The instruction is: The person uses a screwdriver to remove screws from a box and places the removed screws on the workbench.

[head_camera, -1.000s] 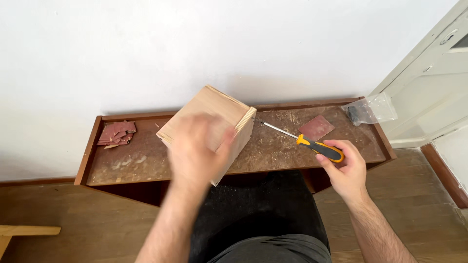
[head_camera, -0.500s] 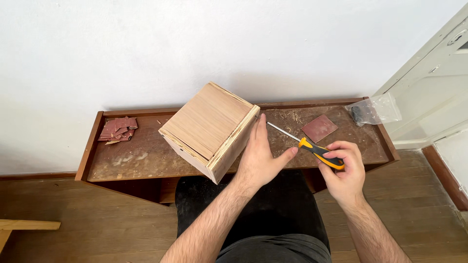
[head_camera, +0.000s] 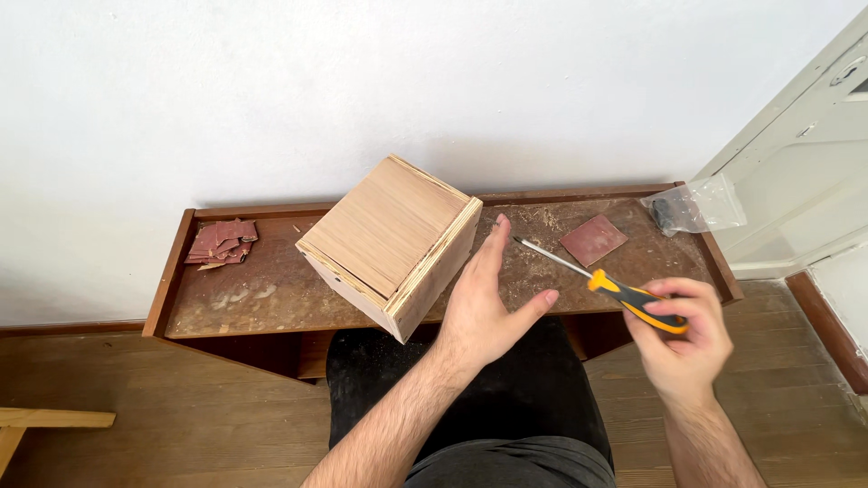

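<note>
A light plywood box (head_camera: 391,244) stands tilted on the low brown table (head_camera: 235,303), one corner hanging over the front edge. My left hand (head_camera: 488,303) rests flat against the box's right side, fingers spread and straight. My right hand (head_camera: 684,339) grips the orange and black handle of a screwdriver (head_camera: 601,283). Its metal shaft points up and left, with the tip just right of my left fingers, above the table.
A pile of reddish sandpaper pieces (head_camera: 221,242) lies at the table's left end. One sandpaper square (head_camera: 593,239) lies right of centre. A clear plastic bag (head_camera: 694,206) with dark parts sits at the right end. A white door frame (head_camera: 796,163) stands to the right.
My left hand moved from the box's front face to its right side, and the box's front now shows. My right hand with the screwdriver shifted slightly right and down.
</note>
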